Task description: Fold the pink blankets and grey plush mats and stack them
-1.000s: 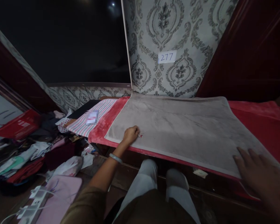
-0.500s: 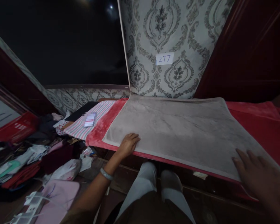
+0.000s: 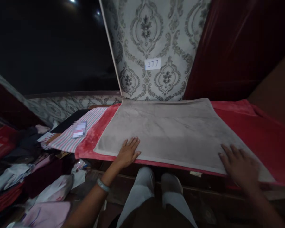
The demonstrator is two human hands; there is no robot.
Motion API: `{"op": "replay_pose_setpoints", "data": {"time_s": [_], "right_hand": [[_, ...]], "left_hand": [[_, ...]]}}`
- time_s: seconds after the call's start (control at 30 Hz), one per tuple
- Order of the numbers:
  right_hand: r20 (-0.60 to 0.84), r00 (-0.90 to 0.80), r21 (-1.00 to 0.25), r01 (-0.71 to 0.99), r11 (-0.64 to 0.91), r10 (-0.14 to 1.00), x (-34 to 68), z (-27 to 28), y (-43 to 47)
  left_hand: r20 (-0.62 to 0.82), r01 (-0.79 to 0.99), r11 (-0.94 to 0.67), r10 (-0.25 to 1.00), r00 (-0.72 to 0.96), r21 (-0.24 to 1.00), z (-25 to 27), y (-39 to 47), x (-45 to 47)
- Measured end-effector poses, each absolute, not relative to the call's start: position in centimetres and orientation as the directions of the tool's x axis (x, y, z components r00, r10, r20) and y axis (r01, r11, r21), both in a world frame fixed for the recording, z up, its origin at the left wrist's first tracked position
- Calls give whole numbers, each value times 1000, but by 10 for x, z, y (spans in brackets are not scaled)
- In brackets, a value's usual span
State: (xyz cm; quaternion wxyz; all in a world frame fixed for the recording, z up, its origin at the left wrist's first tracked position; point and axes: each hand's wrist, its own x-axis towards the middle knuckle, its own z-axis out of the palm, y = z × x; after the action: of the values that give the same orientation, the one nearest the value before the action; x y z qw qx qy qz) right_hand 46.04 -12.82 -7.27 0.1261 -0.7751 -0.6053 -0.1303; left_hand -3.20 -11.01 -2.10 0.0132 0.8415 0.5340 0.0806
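Note:
A grey blanket (image 3: 166,129) with a pale edge lies spread out over a red blanket (image 3: 254,129) on a long low surface. Flat on its near left part rests my left hand (image 3: 127,153), fingers spread, a bracelet round the wrist. My right hand (image 3: 241,164) lies on the near right corner area, fingers apart, slightly blurred. Neither hand grips anything. Small creases run across the middle of the grey cloth. At the left, a striped cloth (image 3: 90,118) carries a small blurred-out item (image 3: 79,130).
A large dark screen (image 3: 54,47) stands behind at the left. On the patterned wallpaper (image 3: 147,28) is a paper label (image 3: 153,64) reading 277. Piles of clothes (image 3: 41,174) and a pink flat item (image 3: 47,213) lie on the floor at left; a red basket (image 3: 2,142) is beyond.
The view has turned to the right. My right hand has shifted inward across the grey blanket; the fingers of my left hand are more spread. The near right corner of the blanket looks flatter.

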Motion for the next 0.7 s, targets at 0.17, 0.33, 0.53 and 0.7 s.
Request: {"op": "replay_pose_setpoints", "data": {"time_s": [0.17, 0.33, 0.53, 0.7], "right_hand": [[393, 250, -49, 967, -251, 885, 454, -70, -123], [411, 264, -58, 963, -265, 872, 454, -68, -118], [439, 270, -76, 961, -265, 857, 452, -66, -116], [379, 255, -95, 967, -237, 889, 465, -67, -113]], "left_hand": [[167, 894, -440, 890, 423, 80, -21, -104, -38], [221, 896, -420, 896, 384, 144, -18, -105, -60], [275, 869, -256, 950, 145, 424, -9, -99, -133], [353, 929, -51, 931, -89, 367, -3, -84, -178]]}}
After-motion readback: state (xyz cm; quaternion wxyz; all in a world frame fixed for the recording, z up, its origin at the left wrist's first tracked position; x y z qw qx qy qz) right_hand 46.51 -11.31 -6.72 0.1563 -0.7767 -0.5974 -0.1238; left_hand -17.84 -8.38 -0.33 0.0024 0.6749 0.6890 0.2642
